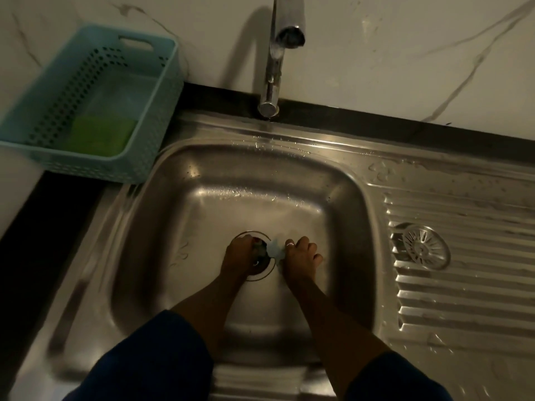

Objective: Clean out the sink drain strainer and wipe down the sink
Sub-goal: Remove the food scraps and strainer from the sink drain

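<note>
Sleeves (139, 366) low; my left hand (240, 254) curls into the drain (262, 270), grip unclear. Right hand (301, 256) pinches a pale wad (275, 250) for gunk. Strainer (425, 248) sits out on the drainboard (463, 285).

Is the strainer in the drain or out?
Out. The strainer lies on the ribbed drainboard, right of the basin.

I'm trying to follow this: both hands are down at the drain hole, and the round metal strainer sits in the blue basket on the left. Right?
Not quite. In the head view the strainer lies on the ribbed draining board right of the sink, not in the basket. The left hand and right hand, which pinches a pale scrap, are at the drain hole.
</note>
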